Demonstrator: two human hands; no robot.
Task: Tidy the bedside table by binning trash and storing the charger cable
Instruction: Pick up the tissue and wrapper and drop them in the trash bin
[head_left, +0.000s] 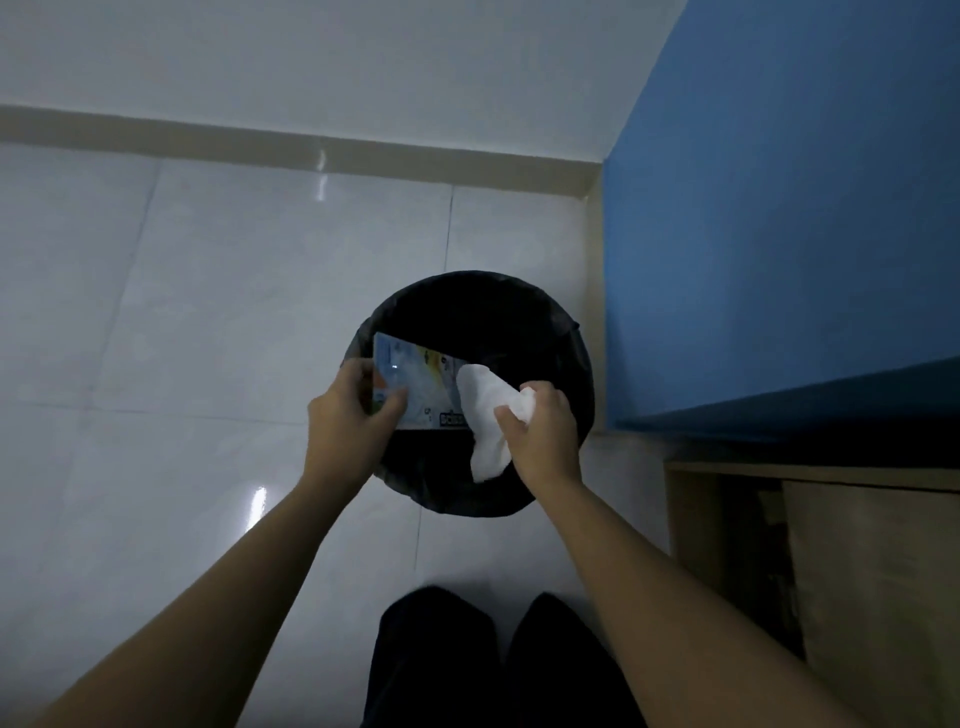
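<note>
A round bin lined with a black bag stands on the floor below me. My left hand grips a flat, shiny printed wrapper by its left edge, held over the bin's opening. My right hand pinches a crumpled white tissue, which hangs over the middle of the bin and overlaps the wrapper's right end. The inside of the bin is too dark to see. No charger cable is in view.
Glossy white floor tiles surround the bin, with a beige skirting board along the wall beyond. A blue bed surface rises at the right, with wooden furniture beneath it. My dark trouser legs show at the bottom.
</note>
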